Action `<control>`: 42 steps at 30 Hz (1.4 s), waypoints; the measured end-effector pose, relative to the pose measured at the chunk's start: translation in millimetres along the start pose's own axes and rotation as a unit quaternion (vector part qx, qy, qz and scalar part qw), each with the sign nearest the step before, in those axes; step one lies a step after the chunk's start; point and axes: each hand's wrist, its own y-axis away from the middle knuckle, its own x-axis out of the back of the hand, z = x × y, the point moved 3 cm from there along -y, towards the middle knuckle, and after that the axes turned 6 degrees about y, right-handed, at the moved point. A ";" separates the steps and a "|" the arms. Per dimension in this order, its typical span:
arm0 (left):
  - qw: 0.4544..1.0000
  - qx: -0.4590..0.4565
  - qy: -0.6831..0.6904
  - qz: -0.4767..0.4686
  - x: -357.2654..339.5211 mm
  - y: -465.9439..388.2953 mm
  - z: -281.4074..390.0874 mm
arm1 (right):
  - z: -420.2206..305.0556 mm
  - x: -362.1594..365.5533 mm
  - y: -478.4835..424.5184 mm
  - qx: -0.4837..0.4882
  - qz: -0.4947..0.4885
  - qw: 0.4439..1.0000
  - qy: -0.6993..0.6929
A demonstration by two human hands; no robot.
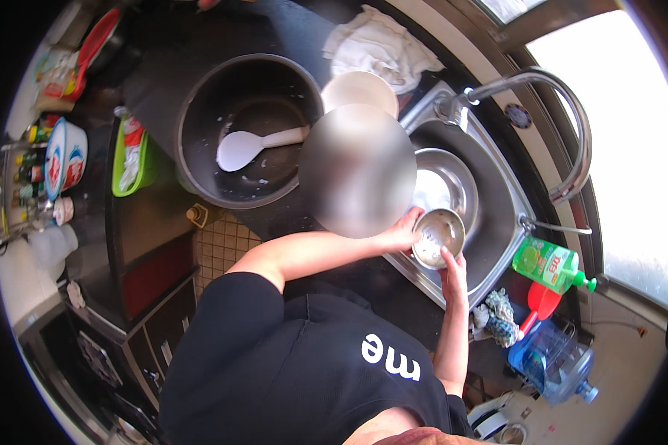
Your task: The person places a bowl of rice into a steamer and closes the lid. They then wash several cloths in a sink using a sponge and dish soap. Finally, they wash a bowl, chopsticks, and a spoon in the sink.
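Both my hands hold a small metal bowl (438, 239), tilted so that its inside faces me, over the front part of the sink (495, 245). My left hand (403, 235) grips its left rim; my right hand (453, 272) has its thumb over the near rim. Small pale bits or bright reflections show inside the bowl, and I cannot tell which. Beyond it, a larger metal basin (462, 178) lies in the sink. A round blurred patch hides the counter and part of the basin left of the sink.
A large dark pot (195, 167) holds a white rice paddle (239, 150) and stray rice grains. Behind the blur are a cream bowl (362, 89) and a white cloth (376, 47). A curved faucet (576, 156) arches right; a green soap bottle (545, 264) and blue water jug (551, 361) stand nearby.
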 end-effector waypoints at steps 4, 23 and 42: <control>0.983 -0.141 -0.108 0.055 55.0 93.5 57.7 | -60.5 -69.2 40.9 0.111 -0.124 0.980 0.111; 0.862 -0.003 -0.355 0.362 307.1 153.4 121.8 | -91.4 -279.2 30.6 -0.037 -0.308 0.943 0.120; 0.942 -0.050 0.002 0.331 307.8 260.6 61.4 | -49.1 -307.6 27.3 -0.003 -0.273 0.961 0.032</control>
